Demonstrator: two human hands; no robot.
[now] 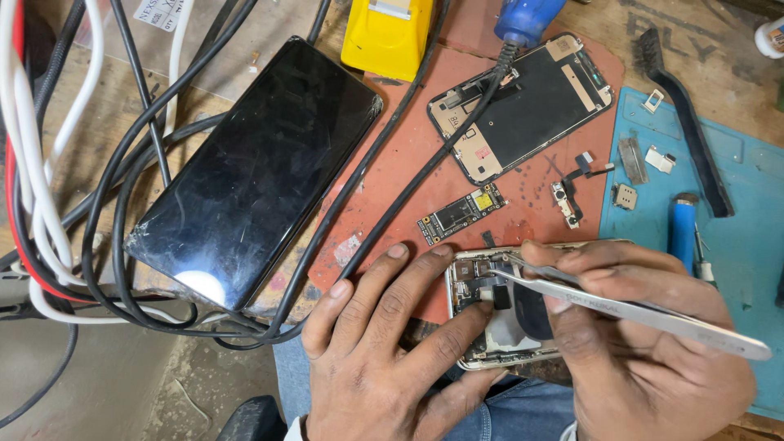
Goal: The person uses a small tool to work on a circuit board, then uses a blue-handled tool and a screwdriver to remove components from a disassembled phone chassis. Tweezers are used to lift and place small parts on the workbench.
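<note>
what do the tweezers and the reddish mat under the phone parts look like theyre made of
Tweezers, held in the right hand: likely steel, a brushed silver surface with a pale sheen.
Reddish mat: probably rubber or silicone, matte and dull, with scuffs and worn pale patches.

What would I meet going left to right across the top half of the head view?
Tangled cables → black phone → yellow tool → small circuit board → opened phone screen panel → black brush.

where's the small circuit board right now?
Head view, centre: the circuit board lies on the red mat, just above the left hand, below the opened phone frame.
</note>
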